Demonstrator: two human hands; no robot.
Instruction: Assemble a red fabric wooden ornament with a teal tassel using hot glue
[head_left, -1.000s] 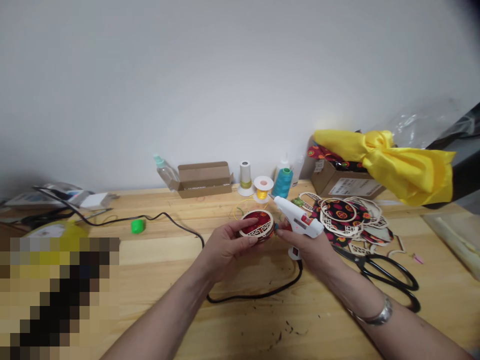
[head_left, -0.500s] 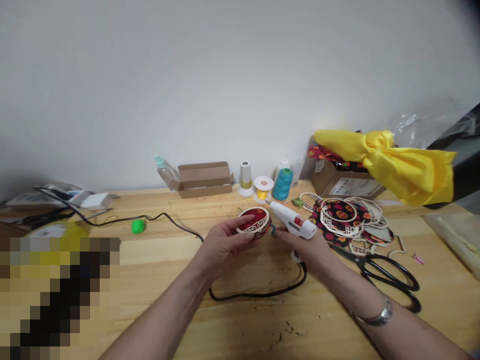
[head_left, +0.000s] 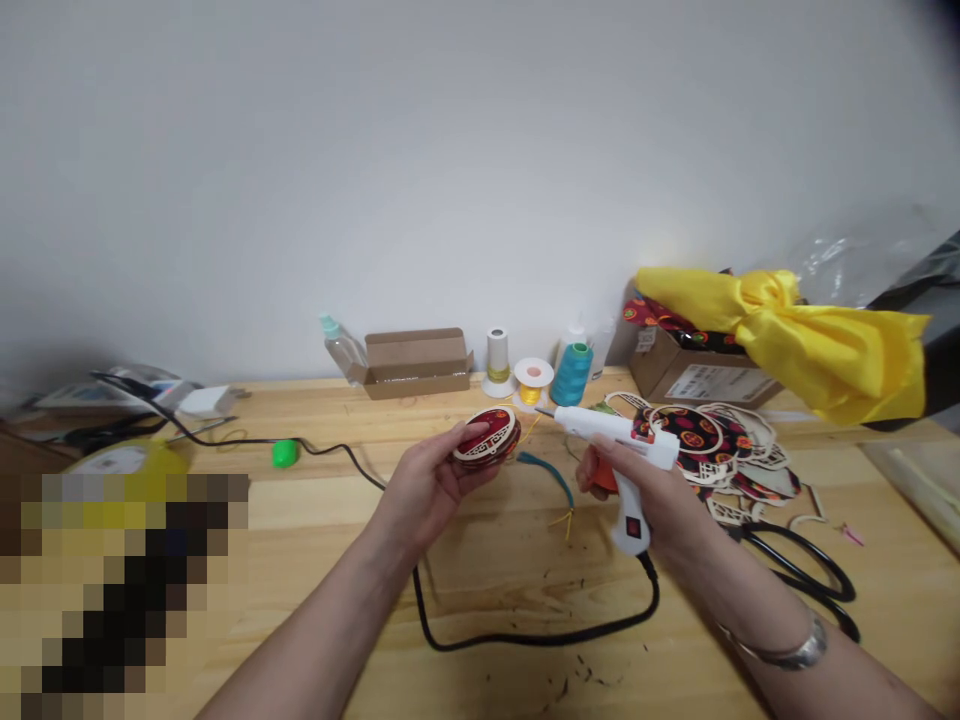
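The right hand (head_left: 660,497) clasped a white hot glue gun (head_left: 596,426); left of the gun, the left hand (head_left: 430,482) pinched a round, lattice-framed red ornament (head_left: 495,438).

My left hand (head_left: 429,482) is in a pinch grasp, apart from my right hand (head_left: 661,492), curled in a pistol grip; both forearms (head_left: 322,605) extend forward, converging.

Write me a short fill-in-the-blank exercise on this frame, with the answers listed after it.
1. The right hand holds a white ____.
2. The left hand holds a round piece that is mainly ____ inside its pale rim.
3. A silver bracelet is on the ____ wrist.
4. The large knotted cloth is ____.

Missing words: glue gun; red; right; yellow.
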